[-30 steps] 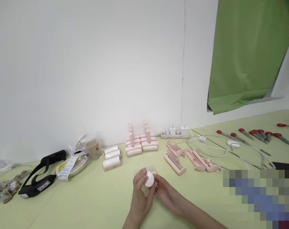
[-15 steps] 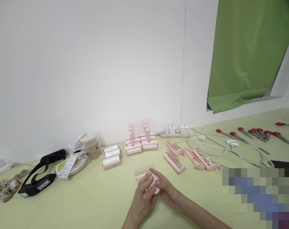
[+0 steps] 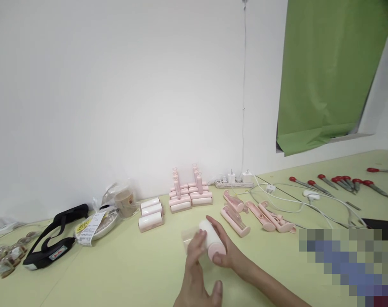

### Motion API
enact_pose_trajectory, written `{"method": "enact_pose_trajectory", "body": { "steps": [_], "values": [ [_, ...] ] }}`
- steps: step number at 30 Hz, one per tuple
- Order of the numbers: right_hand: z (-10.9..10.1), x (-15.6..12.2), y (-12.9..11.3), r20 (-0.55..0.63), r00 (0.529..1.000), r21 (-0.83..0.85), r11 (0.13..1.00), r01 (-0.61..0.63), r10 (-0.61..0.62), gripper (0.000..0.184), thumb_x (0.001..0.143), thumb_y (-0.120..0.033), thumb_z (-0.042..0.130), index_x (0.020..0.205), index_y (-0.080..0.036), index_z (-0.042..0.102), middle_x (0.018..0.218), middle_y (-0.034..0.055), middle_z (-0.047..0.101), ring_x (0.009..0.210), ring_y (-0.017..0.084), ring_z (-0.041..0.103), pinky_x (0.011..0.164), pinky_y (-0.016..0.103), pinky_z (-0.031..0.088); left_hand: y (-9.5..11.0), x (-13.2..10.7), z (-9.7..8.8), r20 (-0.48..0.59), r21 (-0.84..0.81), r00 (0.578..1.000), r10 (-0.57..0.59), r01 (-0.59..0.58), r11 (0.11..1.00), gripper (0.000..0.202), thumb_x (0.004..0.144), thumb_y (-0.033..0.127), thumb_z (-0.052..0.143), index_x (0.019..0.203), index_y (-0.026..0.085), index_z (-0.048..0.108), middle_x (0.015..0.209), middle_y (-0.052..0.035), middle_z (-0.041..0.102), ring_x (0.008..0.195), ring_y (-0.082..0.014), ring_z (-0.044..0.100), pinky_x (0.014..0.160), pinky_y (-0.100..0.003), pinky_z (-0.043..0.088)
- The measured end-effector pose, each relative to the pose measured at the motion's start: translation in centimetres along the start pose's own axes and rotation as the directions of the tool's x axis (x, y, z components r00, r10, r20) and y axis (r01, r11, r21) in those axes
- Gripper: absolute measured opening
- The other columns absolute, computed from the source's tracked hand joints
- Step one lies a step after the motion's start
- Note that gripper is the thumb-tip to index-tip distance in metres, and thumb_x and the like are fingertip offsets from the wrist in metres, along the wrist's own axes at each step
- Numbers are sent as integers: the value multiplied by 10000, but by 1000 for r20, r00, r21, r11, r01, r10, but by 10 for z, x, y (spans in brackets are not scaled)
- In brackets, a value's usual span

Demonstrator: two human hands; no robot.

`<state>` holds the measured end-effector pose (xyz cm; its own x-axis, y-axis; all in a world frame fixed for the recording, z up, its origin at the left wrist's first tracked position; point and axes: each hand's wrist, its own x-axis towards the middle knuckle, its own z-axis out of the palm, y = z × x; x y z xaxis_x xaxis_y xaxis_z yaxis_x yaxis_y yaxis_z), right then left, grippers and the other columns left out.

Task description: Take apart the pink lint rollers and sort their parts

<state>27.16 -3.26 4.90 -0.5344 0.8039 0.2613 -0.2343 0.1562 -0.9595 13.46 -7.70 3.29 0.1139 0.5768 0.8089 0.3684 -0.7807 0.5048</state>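
Seen from the head camera, a white roll (image 3: 210,235) with a pale pink end tilts above a light green table (image 3: 117,273), in front of the person, its long axis slanting from upper left to lower right. The pink end faces down and toward the person; the white end points away, toward the wall (image 3: 117,85). The right hand (image 3: 231,255) is closed around the roll's right side, thumb at the pink end, fingers along the far flank. The left hand (image 3: 194,277) is spread wide, thumb well apart from fingers that reach the roll's left edge; whether they touch it cannot be told. Those fingers partly cover a clear film (image 3: 189,239) beside the roll.

Beyond, three rolls (image 3: 150,221) lie in a row at left, near pink rollers (image 3: 180,198) with upright handles. Pink casings (image 3: 236,221) rest to the right of the hands, with a power strip (image 3: 234,184) behind them and red-ended tools (image 3: 342,183) farther right. A pixelated patch hides the lower right corner.
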Motion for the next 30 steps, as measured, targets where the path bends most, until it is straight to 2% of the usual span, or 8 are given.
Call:
{"method": "enact_pose_trajectory", "body": {
  "steps": [3,6,8,13,17,25,28,30],
  "values": [
    [5,-5,-2,-77,987,-319,942,107,-139,1063,505,-341,721,1327,-252,52,1318,109,190,1186,282,263,952,403,262,1,16,1,-176,-385,866,-468,377,842,439,765,443,437,1128,231,311,1271,-139,372,1150,-279,397,914,-453,354],
    [11,-9,1,-22,964,-543,813,210,-263,1017,478,-290,721,1320,-222,155,1322,124,195,1220,336,169,958,435,250,8,32,-1,106,-598,626,-772,661,453,508,744,529,443,1145,234,341,1142,-115,502,936,-229,560,734,-339,472],
    [12,-10,3,71,951,-601,748,281,-301,976,469,-293,720,1306,-216,225,1322,130,215,1228,361,133,966,460,225,14,36,-1,229,-597,556,-799,729,336,550,713,542,489,1160,254,350,1045,-80,553,800,-196,595,593,-274,485],
    [9,-11,-1,217,957,-577,765,286,-194,1105,408,-308,754,1330,-227,152,1343,125,192,1217,373,151,943,463,267,14,29,7,273,-572,548,-791,754,325,437,726,520,489,1041,225,412,599,38,511,455,-107,510,368,-191,402],
    [9,-13,-5,169,977,-554,807,206,-133,1083,441,-310,744,1329,-219,130,1333,124,199,1207,332,197,939,419,294,10,25,8,273,-605,574,-772,726,327,366,741,512,470,972,231,430,597,45,506,457,-105,517,363,-189,407],
    [-6,3,-13,84,981,-626,757,187,-173,783,657,-366,609,1316,-265,198,1345,72,266,1230,272,212,942,404,269,15,30,8,273,-732,408,-871,676,87,405,722,491,521,1013,232,407,662,34,533,417,-69,489,346,-160,382],
    [-41,26,-23,-140,978,-828,560,-30,-154,422,798,-311,433,1208,-225,379,1169,79,471,1048,211,449,842,343,367,9,33,2,282,-821,299,-911,567,-68,320,713,455,553,824,172,454,643,30,512,394,-40,450,334,-142,386],
    [-70,42,-29,-203,972,-927,344,-151,-120,275,785,-255,447,1039,-184,527,1079,86,529,1014,228,470,839,346,361,4,34,-5,315,-872,309,-897,467,-145,277,723,409,561,767,159,452,654,24,510,411,-35,454,350,-138,410]
  ]
}}
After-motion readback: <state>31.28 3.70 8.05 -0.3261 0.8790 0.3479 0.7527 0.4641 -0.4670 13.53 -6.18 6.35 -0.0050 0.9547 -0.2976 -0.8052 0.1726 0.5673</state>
